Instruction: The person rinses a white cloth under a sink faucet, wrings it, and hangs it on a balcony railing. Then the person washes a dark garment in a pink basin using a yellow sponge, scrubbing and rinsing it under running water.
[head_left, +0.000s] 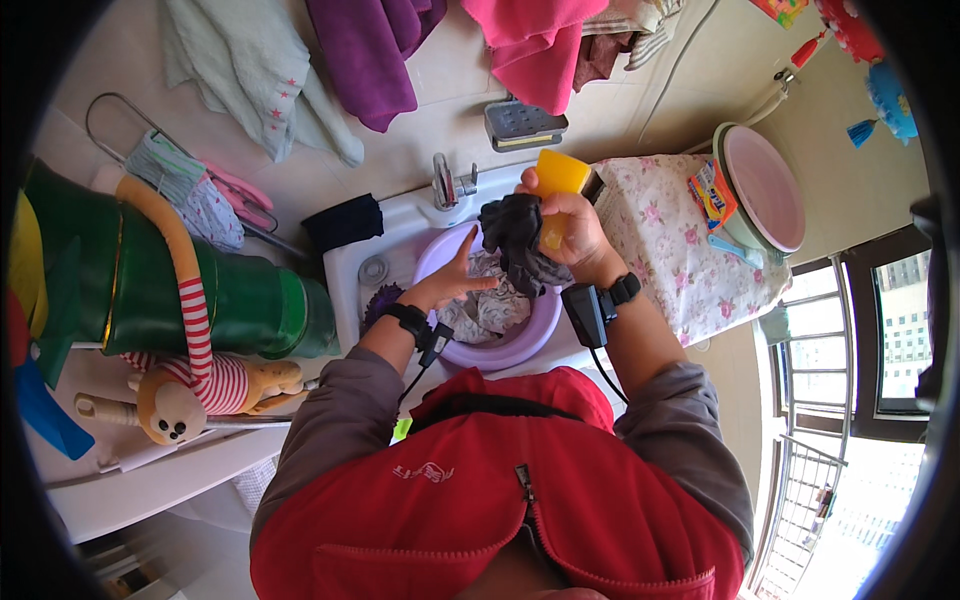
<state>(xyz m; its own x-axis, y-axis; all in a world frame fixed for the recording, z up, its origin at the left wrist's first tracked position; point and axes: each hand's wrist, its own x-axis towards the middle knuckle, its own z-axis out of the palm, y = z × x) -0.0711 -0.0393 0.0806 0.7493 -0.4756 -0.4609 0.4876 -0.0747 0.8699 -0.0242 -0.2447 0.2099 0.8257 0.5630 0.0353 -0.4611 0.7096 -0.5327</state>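
Observation:
My right hand (579, 225) grips a yellow bar of soap (564, 174), with its fingers and thumb around the middle. A bunched dark cloth (517, 225) hangs against that hand over a lilac plastic basin (551, 319). My left hand (455, 279) is spread at the cloth's left side, thumb and fingers apart; whether a fingertip touches the cloth I cannot tell. Below both hands, a pale patterned cloth (487, 311) lies crumpled in the basin. The basin stands in a white sink (345, 300), in front of a chrome faucet (445, 184).
A folded black cloth (343, 223) lies over the sink's left rim, above a purple scrubber (381, 301). On the right, a flower-patterned cover (652, 225) bears an orange packet (712, 196), a blue-handled brush (735, 249) and upright basins (765, 187). A soap dish (523, 124) is on the wall.

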